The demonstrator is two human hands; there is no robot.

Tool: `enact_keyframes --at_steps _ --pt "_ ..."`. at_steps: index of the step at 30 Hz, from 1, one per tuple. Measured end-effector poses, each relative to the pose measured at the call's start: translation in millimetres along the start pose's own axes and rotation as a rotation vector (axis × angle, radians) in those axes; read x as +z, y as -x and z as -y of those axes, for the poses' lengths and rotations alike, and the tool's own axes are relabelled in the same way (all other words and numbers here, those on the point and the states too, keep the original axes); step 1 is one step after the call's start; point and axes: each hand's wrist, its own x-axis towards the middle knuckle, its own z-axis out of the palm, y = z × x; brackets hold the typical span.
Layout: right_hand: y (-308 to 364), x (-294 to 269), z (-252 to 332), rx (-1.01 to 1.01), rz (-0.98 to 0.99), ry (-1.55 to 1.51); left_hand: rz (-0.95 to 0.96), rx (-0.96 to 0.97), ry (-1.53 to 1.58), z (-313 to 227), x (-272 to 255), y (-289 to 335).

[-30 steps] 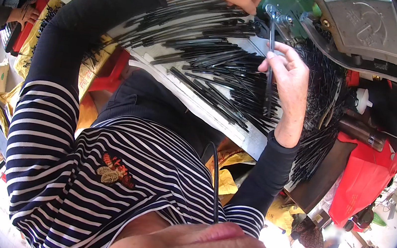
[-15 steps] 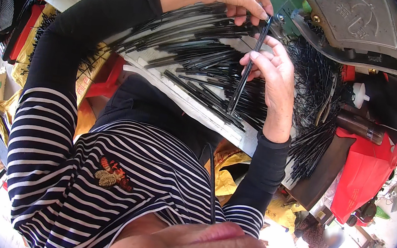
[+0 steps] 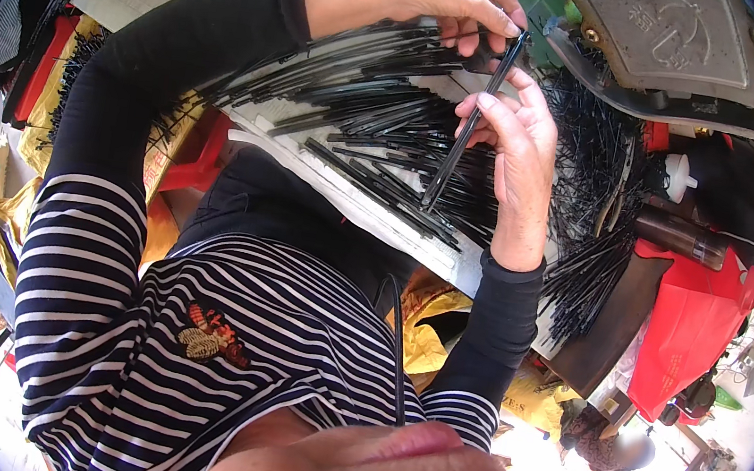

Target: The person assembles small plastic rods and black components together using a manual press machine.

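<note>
A slim black umbrella rib (image 3: 447, 170), made of thin strips lying together, slants between my two hands above the table. At its upper end, my left hand (image 3: 460, 3) pinches the tip between thumb and forefinger, the other fingers curled. Lower down, my right hand (image 3: 520, 145) holds the rib near its middle with thumb and fingers. The rib's lower end hangs over many similar black ribs (image 3: 393, 114) spread across the pale tabletop (image 3: 296, 160). Beyond my left hand is a grey metal machine part (image 3: 665, 35) with a raised umbrella emblem.
To the right lies a tangled heap of thin black pieces (image 3: 587, 158), with a bundle of rods (image 3: 591, 288) nearer me. A dark bottle (image 3: 681, 238), a white-capped container (image 3: 678, 177) and a red bag (image 3: 689, 324) are farther right. A red stool (image 3: 199, 160) stands by the table's left side.
Both hands keep their hold on the rib. Its lower end has swung slightly left, and my left hand has shifted a little right. A blurred person has come into view at the left edge.
</note>
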Motion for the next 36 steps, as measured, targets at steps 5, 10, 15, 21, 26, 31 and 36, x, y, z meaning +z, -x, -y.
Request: enact_keyframes --at_steps 5,10,15,21,26,31,36 --pt "0 0 0 -0.027 -0.050 -0.019 -0.010 0.059 -0.046 -2 4 -5" --pt "-2 -3 -4 -0.028 -0.060 -0.043 -0.001 0.066 -0.122 -6 5 -7" --pt "-3 -2 -7 -0.009 -0.054 -0.067 -0.020 0.026 -0.057 -3 4 -10" --pt "-4 1 -8 0.021 -0.063 -0.169 -0.087 -0.029 -0.135 -1 2 -9" --pt "-6 -1 -10 0.032 -0.090 -0.255 -0.098 -0.024 -0.213 -9 4 -8" --pt "-6 -1 -8 0.042 -0.164 -0.259 -0.056 -0.052 -0.238 -12 7 -3" --pt "-5 3 -8 0.016 -0.180 -0.243 0.123 0.034 -0.221 -10 1 0"
